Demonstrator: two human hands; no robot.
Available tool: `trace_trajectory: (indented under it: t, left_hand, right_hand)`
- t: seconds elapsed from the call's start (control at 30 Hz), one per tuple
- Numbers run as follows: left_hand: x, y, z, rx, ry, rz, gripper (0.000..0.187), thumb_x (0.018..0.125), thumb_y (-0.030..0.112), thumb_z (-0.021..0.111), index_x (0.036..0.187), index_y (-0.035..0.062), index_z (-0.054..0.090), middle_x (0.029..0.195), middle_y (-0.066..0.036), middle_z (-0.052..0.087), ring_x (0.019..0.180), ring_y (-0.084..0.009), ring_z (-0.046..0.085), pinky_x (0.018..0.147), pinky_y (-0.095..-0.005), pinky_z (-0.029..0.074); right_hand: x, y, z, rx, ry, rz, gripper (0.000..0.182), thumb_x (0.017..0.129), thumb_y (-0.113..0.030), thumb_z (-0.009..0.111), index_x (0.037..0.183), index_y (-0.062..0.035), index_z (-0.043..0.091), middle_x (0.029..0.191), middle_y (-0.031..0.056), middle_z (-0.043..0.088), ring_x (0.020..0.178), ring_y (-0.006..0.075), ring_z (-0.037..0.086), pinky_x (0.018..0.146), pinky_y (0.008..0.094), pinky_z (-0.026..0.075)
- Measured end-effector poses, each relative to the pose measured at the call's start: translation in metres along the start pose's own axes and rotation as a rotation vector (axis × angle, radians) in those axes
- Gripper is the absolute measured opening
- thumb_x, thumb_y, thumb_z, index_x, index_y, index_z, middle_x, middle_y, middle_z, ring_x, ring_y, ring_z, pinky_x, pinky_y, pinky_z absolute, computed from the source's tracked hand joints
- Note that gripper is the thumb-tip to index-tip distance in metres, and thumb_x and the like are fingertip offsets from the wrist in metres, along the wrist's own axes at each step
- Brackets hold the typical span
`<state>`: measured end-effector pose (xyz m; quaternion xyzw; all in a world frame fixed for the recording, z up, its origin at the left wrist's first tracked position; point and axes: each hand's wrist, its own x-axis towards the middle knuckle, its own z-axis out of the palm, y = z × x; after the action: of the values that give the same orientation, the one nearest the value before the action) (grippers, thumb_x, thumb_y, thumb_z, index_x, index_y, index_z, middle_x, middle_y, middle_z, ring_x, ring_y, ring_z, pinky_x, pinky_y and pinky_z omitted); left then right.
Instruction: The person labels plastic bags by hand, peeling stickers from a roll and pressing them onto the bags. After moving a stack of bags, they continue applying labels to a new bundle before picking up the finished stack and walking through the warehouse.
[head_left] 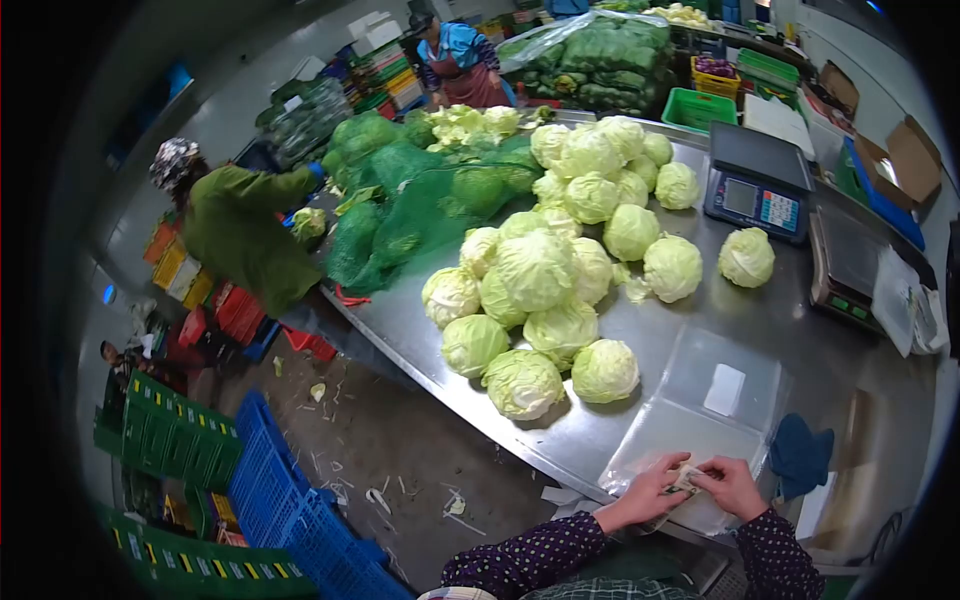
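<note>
My left hand (648, 490) and my right hand (734, 487) meet at the near edge of the steel table. Fingers of both are closed on a small whitish piece (685, 479) with dark marks; its kind is not clear. Clear plastic bags (665, 432) lie flat under and beyond my hands, with a white rectangle (724, 389) on them. Ahead and to the left, trimmed cabbages (536, 270) are heaped on the table. One single cabbage (746, 257) sits apart, near a digital scale (757, 190).
A blue cloth (800, 455) lies right of my hands, near a second scale (846, 258). Green net sacks (420, 205) of cabbages cover the table's far left. A person in a green jacket (245, 235) stands there. Blue crates (300, 500) stand on the littered floor.
</note>
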<state>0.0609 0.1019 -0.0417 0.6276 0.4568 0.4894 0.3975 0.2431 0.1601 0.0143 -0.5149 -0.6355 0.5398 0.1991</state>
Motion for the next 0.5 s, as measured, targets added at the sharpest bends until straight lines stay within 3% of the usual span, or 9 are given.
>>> trace_trajectory:
  t: [0.03,0.1,0.13,0.23,0.27,0.3,0.37,0.43,0.5]
  left_hand:
    - [0.003,-0.003,-0.002,-0.011,-0.016,0.003,0.025,0.083,0.021,0.069,0.099,0.0019,0.064,0.098,-0.016,0.063,0.089,-0.0284,0.060,0.074,-0.0412,0.048]
    - [0.003,-0.011,-0.002,-0.020,-0.247,-0.381,0.024,0.085,0.023,0.070,0.096,0.0028,0.065,0.081,-0.011,0.061,0.071,-0.0175,0.054,0.064,-0.0359,0.045]
    - [0.002,-0.005,-0.002,0.017,-0.197,-0.472,0.025,0.084,0.024,0.072,0.087,0.0007,0.063,0.068,-0.009,0.058,0.062,-0.0135,0.047,0.058,-0.0337,0.043]
    - [-0.019,-0.011,0.001,-0.162,-0.146,-0.734,0.025,0.089,0.017,0.068,0.104,-0.0023,0.069,0.091,-0.003,0.071,0.080,-0.0073,0.061,0.071,-0.0262,0.052]
    - [-0.026,0.002,-0.006,-0.265,-0.171,-0.803,0.025,0.090,0.016,0.067,0.106,-0.0032,0.068,0.090,-0.004,0.071,0.077,-0.0063,0.061,0.069,-0.0253,0.052]
    - [-0.031,0.007,-0.013,-0.129,-0.229,-0.709,0.025,0.090,0.017,0.067,0.106,-0.0023,0.069,0.088,-0.004,0.071,0.076,-0.0065,0.062,0.068,-0.0255,0.052]
    - [-0.030,0.036,-0.021,-0.159,-0.269,-0.767,0.024,0.090,0.018,0.067,0.105,-0.0016,0.070,0.087,-0.004,0.072,0.078,-0.0049,0.062,0.069,-0.0244,0.052]
    - [-0.034,0.040,-0.018,-0.101,-0.342,-0.756,0.025,0.090,0.018,0.068,0.106,-0.0006,0.070,0.088,-0.003,0.072,0.078,-0.0048,0.062,0.070,-0.0241,0.052]
    - [-0.038,0.037,-0.011,-0.178,-0.361,-0.715,0.027,0.090,0.021,0.067,0.108,0.0008,0.069,0.088,-0.008,0.073,0.078,-0.0067,0.064,0.071,-0.0263,0.052]
  right_hand:
    - [-0.003,-0.003,0.002,-0.079,-0.004,-0.076,0.018,0.079,-0.012,0.073,0.092,-0.0001,0.070,0.074,0.0111,0.068,0.065,0.0140,0.064,0.062,0.0275,0.050]
    - [-0.006,-0.002,0.008,-0.232,0.061,-0.294,0.017,0.079,-0.014,0.074,0.091,-0.0022,0.071,0.076,0.0133,0.068,0.066,0.0220,0.066,0.062,0.0321,0.052]
    - [-0.009,0.006,0.010,-0.319,0.136,-0.413,0.017,0.078,-0.015,0.074,0.091,-0.0039,0.071,0.077,0.0143,0.068,0.067,0.0268,0.066,0.063,0.0350,0.052]
    - [-0.007,0.008,0.008,-0.308,0.159,-0.521,0.010,0.081,-0.016,0.069,0.085,-0.0068,0.070,0.077,0.0134,0.065,0.070,0.0332,0.064,0.064,0.0405,0.050]
    - [-0.002,-0.002,-0.003,-0.334,0.242,-0.525,0.011,0.082,-0.016,0.068,0.086,-0.0058,0.069,0.074,0.0126,0.064,0.066,0.0300,0.063,0.061,0.0378,0.049]
    - [0.007,-0.026,-0.023,-0.246,0.296,-0.271,0.013,0.083,-0.016,0.067,0.088,-0.0037,0.068,0.071,0.0123,0.063,0.062,0.0237,0.061,0.058,0.0333,0.047]
    - [0.034,-0.053,-0.055,-0.119,0.360,-0.282,0.016,0.083,-0.016,0.067,0.091,-0.0014,0.066,0.073,0.0120,0.064,0.061,0.0175,0.058,0.056,0.0289,0.045]
    - [0.053,-0.017,-0.052,-0.122,0.293,-0.239,0.023,0.081,-0.020,0.070,0.095,-0.0034,0.064,0.079,0.0124,0.066,0.069,0.0222,0.063,0.061,0.0324,0.047]
    - [0.062,0.004,-0.038,-0.463,0.140,-0.128,0.030,0.078,-0.026,0.072,0.099,-0.0070,0.062,0.087,0.0127,0.067,0.078,0.0289,0.065,0.070,0.0380,0.049]
